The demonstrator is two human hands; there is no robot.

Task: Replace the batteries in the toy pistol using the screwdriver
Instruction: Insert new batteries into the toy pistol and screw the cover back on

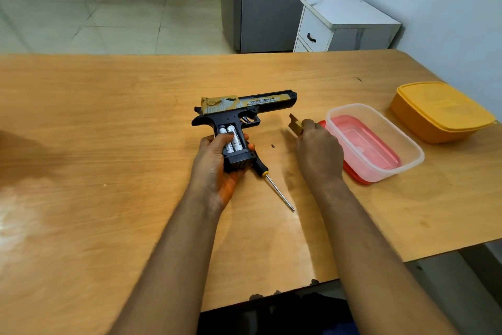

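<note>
Gripping the toy pistol [239,114] by its black handle, the left hand [217,160] wraps its fingers round the grip and holds the open battery bay facing up, the barrel pointing away to the right. Two white batteries [231,140] lie side by side in the bay, just above the thumb and fingertips. Under the heel of the grip, beside this hand, the screwdriver [274,185] lies on the wooden table [108,117], its shaft angled toward the person. A tiny dark speck, probably the cover screw [272,146], sits between the two hands. The right hand [317,150] pinches a small tan piece, likely the battery cover [295,125], close to a clear plastic container [377,144] resting on a red lid [353,169]; a yellow lidded box [440,112] stands farther right. To do this step well, the cover should go down somewhere near the screw so both stay findable, and the left hand should keep the bay level. Then the freed fingers can lever each cell out from one end, noting polarity before fitting new ones.
</note>
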